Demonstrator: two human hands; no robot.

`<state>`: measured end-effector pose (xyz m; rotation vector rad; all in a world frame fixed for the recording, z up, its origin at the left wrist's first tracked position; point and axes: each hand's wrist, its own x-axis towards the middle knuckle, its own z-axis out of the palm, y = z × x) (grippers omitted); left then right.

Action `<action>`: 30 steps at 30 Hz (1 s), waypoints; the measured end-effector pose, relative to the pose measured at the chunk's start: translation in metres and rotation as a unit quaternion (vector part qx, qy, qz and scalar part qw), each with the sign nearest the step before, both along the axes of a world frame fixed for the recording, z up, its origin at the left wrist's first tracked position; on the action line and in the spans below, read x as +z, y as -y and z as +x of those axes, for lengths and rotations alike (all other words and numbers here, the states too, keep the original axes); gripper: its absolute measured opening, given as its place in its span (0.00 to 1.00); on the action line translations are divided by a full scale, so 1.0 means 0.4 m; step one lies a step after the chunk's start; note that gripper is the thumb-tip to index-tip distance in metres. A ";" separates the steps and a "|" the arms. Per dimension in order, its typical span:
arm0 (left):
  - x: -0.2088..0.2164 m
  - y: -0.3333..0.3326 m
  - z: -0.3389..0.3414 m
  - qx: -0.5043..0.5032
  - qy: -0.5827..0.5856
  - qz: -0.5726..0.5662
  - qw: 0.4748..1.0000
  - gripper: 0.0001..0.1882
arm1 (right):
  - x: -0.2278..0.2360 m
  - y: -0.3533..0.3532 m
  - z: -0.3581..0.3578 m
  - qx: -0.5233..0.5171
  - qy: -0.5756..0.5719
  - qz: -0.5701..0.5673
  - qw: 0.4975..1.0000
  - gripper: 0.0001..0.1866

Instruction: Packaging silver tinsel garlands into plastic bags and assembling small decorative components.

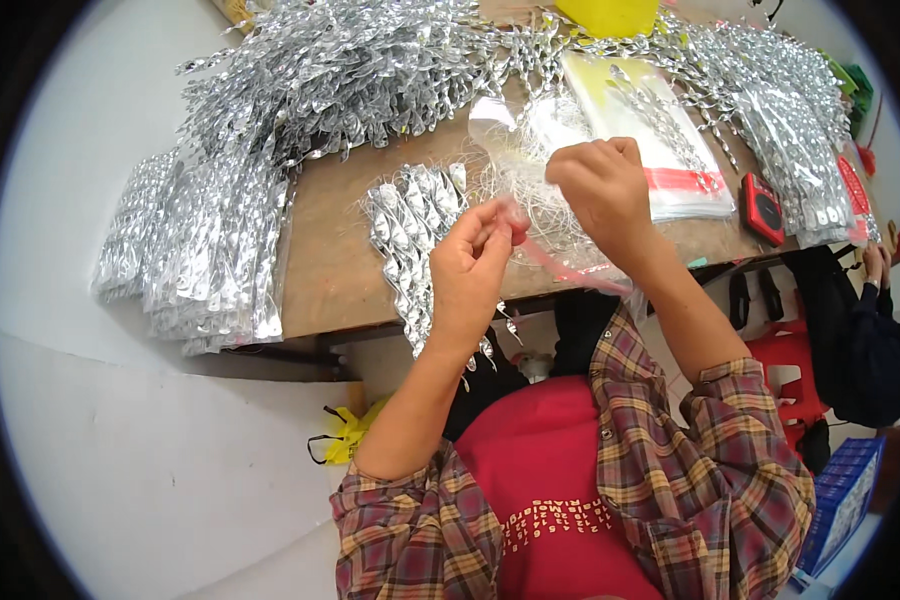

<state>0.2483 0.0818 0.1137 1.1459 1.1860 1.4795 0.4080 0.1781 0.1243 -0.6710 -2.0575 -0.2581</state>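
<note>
My left hand (pixel 470 265) pinches the edge of a clear plastic bag (pixel 570 272) with a reddish strip, which hangs slantwise over the table's front edge. My right hand (pixel 605 190) is raised to the right of it, fingers curled in and slightly blurred. Whatever those fingers hold is hidden. Just left of my left hand lies a bunch of silver twisted foil spirals (pixel 410 230), their ends drooping over the edge. Thin pale strings (pixel 560 125) lie tangled behind my hands. A stack of clear bags with red bands (pixel 685 195) sits behind my right hand.
Silver spirals form a large heap (pixel 340 80) at the back left. Bagged spirals lie at the left (pixel 210 250) and right (pixel 800 170). A red-and-black device (pixel 762 210) is near the front right edge. Another person's hand (pixel 875 265) shows far right, near a red stool (pixel 790 365).
</note>
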 end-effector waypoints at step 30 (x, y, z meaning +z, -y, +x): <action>0.327 0.138 0.018 0.000 -0.553 0.204 0.808 0.22 | 0.538 0.160 -0.056 -0.038 0.488 -0.024 0.872 0.04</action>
